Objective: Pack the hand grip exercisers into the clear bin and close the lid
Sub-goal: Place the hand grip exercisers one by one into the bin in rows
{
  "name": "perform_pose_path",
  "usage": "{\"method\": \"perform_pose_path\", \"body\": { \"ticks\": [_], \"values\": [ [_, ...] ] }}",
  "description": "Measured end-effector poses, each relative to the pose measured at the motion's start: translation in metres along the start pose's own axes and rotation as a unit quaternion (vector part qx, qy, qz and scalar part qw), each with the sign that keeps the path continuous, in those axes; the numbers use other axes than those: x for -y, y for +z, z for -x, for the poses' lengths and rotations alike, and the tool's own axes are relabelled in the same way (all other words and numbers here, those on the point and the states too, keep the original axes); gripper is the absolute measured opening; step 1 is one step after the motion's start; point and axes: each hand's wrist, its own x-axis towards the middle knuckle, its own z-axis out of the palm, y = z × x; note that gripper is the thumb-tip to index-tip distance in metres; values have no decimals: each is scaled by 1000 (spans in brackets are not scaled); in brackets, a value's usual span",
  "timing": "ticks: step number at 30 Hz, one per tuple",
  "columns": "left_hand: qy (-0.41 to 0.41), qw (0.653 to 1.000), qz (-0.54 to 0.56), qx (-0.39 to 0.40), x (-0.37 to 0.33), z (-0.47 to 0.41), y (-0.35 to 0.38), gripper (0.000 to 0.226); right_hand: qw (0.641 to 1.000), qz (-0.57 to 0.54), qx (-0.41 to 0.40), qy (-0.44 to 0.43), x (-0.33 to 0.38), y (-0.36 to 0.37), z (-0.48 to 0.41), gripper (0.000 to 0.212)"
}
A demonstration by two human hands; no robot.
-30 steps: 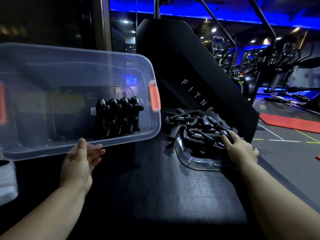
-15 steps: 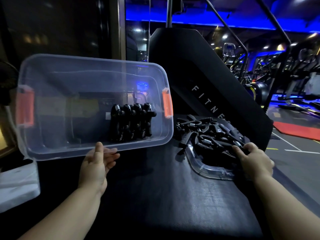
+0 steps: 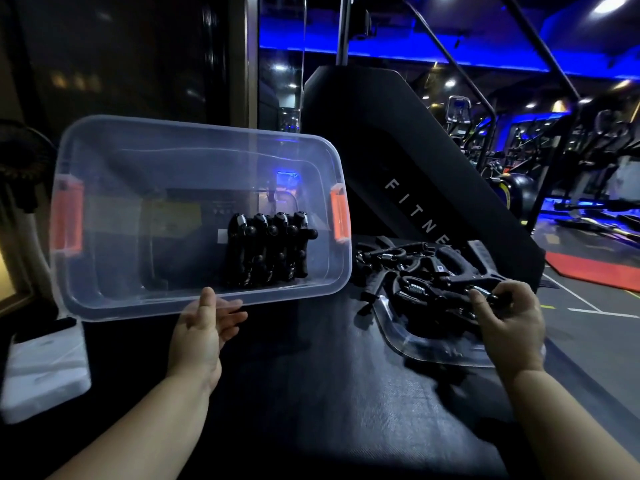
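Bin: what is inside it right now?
A row of black exercisers packed side by side, right of centre in the bin. They overlap, so their count and anything behind them cannot be seen.

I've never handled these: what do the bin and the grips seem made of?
The bin looks like clear glossy plastic: the background shows through its walls. The grips look like matte black plastic or rubber, with shiny coiled springs, probably metal.
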Motion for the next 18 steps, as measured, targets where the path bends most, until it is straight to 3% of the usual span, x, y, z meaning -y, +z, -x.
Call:
{"method": "perform_pose_path", "body": {
  "ticks": [3, 9, 18],
  "values": [
    [-1, 1000, -4, -1, 0, 0, -1, 38, 996, -84, 30, 0, 20, 4, 7, 32],
    [-5, 1000, -1, -1, 0, 0, -1, 37, 982, -149, 110, 31, 47, 13, 25, 37],
    [-11, 1000, 1, 2, -1, 2, -1, 36, 969, -142, 186, 85, 79, 20, 41, 50]
  ]
}}
